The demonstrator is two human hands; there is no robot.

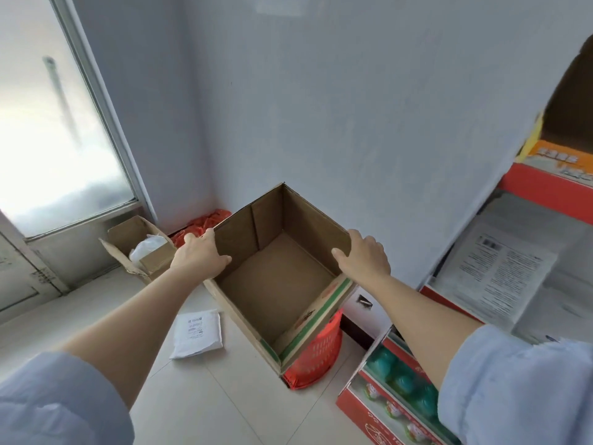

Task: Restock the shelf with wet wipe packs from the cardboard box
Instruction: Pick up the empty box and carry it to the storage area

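Item: cardboard box (279, 284), open-topped, held tilted above a red basket (317, 354).
Contents: none; only the bare brown floor and walls are seen, and no wet wipe packs are visible anywhere.
Left hand (200, 255): clasped over the box's left wall, thumb inside, fingers outside.
Right hand (364, 256): clasped over the right wall rim in the same way.
Shelf (545, 194): at the right edge, red-fronted, well apart from the box; printed sheets are laid on it.
Risk 1: the box is carried by its thin upper walls only, so a wall could fold and the box could drop onto the basket.
Risk 2: the red carton (394, 390) of teal goods, near the right forearm, could be knocked if the box is swung that way.
Risk 3: restocking may be stalled, since no stock remains in the box.
Writing: a green-and-red printed band runs along the box's near flap; the label on the white parcel (197, 332) on the floor and the shelf print are possibly text, but too blurred to be read.
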